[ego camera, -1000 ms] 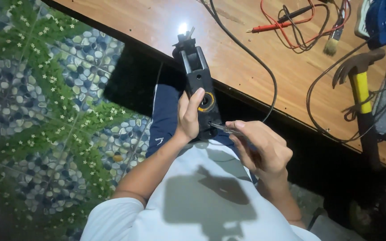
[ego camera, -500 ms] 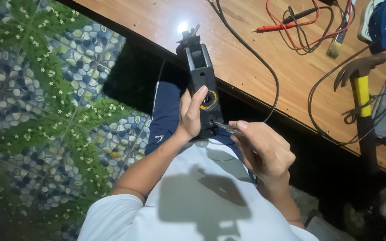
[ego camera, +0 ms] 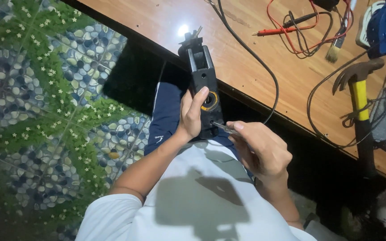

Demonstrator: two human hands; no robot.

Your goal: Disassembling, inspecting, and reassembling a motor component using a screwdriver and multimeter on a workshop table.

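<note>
Black power-tool housing (ego camera: 204, 85), braced upright by left hand (ego camera: 192, 114) wrapped around it; right hand (ego camera: 261, 149), just beside, pinched screwdriver (ego camera: 223, 128) into its base.

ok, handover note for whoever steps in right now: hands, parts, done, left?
Left hand: grip around the black power tool, thumb by its orange ring; the tool's far end rests at the wooden table edge.
Right hand: holds a thin screwdriver, tip at the tool's near end.
On the table: yellow-handled hammer, red and black test leads, small brush.
Done: cannot tell.
Left: screwdriver work at the tool's near end looks unfinished.
</note>
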